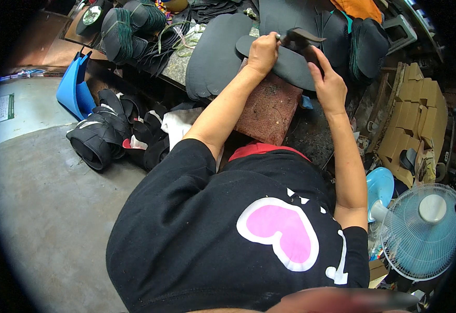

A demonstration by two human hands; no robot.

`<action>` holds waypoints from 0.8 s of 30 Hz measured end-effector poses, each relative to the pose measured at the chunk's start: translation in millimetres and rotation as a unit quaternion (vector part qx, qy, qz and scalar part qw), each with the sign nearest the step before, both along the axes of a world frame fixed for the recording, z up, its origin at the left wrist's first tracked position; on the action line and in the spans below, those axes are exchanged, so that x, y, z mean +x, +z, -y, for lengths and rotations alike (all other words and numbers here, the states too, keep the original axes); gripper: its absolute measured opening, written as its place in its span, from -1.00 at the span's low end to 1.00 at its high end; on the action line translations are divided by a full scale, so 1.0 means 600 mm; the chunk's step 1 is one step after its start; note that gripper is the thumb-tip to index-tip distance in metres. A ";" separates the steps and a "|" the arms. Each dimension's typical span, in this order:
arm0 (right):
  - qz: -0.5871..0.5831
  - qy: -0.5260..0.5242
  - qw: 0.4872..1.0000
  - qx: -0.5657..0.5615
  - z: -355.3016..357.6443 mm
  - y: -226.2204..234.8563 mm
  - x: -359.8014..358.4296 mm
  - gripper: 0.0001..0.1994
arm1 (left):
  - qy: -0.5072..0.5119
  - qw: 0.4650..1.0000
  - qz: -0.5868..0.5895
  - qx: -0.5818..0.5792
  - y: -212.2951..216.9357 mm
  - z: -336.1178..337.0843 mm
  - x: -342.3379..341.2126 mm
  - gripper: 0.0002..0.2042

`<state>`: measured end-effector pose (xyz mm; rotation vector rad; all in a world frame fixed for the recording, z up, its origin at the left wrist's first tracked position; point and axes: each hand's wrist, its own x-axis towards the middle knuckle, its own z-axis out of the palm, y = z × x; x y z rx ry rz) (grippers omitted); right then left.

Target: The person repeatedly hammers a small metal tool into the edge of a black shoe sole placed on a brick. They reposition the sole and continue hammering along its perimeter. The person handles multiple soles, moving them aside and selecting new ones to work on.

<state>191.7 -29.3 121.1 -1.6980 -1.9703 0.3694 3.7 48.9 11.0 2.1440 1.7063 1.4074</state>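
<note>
My left hand (pixel 263 53) is a closed fist above a dark sole-shaped sheet (pixel 290 67). A small tip pokes out at its thumb side; the rest of what it grips is hidden. My right hand (pixel 329 86) is wrapped round the dark handle of a hammer (pixel 302 37), whose curved head is raised close to the left fist. The sheet lies over a reddish-brown block (pixel 269 107) in front of my body. Left of the block, more flat dark sole pieces (pixel 212 57) lie stacked on the bench.
Bundles of soles tied with green cord (pixel 117 34) stand at the far left, with others (pixel 366 49) at the far right. A blue plastic holder (pixel 77 86) and a black heap of straps (pixel 103 133) lie left. Cardboard boxes (pixel 413 115) and a fan (pixel 421 232) stand right.
</note>
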 end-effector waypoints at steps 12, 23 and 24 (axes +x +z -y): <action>-0.025 -0.017 0.998 0.052 0.004 0.030 0.023 -0.60 | -0.039 0.928 0.333 -0.164 -0.005 -0.002 -0.009 -0.89; 0.023 -0.038 0.999 0.027 0.004 -0.009 0.024 -0.61 | 0.001 0.973 0.188 -0.132 0.003 -0.003 0.008 -0.86; 0.035 -0.048 0.998 0.008 0.007 -0.011 0.036 -0.61 | 0.013 0.931 0.309 -0.195 0.001 -0.002 0.006 -0.86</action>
